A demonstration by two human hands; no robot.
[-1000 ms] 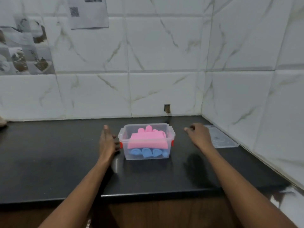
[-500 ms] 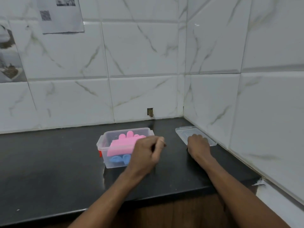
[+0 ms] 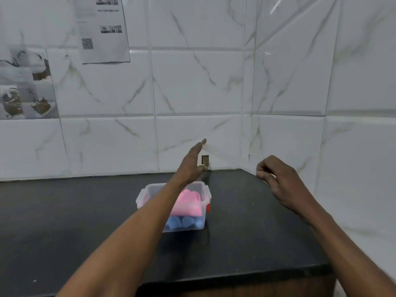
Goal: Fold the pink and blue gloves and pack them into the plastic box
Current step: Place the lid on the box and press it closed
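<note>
A clear plastic box (image 3: 141,195) with red clips stands on the black counter. Inside lie the folded pink glove (image 3: 189,201) and, under it at the front, the blue glove (image 3: 184,222). Both hands hold the box's clear lid (image 3: 224,156) in the air behind and above the box. My left hand (image 3: 191,162) grips its left edge between straight fingers and thumb, and that forearm crosses over the box. My right hand (image 3: 278,179) pinches the lid's right edge with curled fingers. The lid is see-through and faint against the tiles.
The black counter (image 3: 246,232) ends at tiled walls behind and to the right, with its front edge near me. A small hole in the wall (image 3: 205,160) sits just behind the left hand. Printed sheets (image 3: 102,28) hang on the back wall.
The left hand left the box's side and crossed to the right. Both hands took the lid off the counter by the right wall and lifted it toward the box.
</note>
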